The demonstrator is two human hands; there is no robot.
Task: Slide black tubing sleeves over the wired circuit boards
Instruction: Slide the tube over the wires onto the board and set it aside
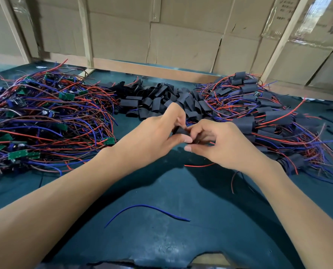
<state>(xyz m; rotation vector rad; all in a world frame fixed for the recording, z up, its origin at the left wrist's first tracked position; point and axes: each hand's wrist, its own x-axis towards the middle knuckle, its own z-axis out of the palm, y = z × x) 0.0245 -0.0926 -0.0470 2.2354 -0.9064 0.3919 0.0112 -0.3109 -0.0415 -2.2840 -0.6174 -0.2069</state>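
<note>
Together, both hands [183, 133] pinch 1 flat, matte black sleeve [181, 130].

Your bare forearms converge at centre, your left hand [158, 131] and right hand [218, 144] meet fingertip to fingertip, fingers curled, pinching.

Black sleeve [181, 131], seemingly pinched between hands [189, 138]

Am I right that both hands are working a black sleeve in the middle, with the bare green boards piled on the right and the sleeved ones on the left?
Not quite: the piles are swapped. In the head view, the bare green boards lie on the left and the sleeved ones on the right. The left hand and right hand do hold a black sleeve in the middle.
</note>
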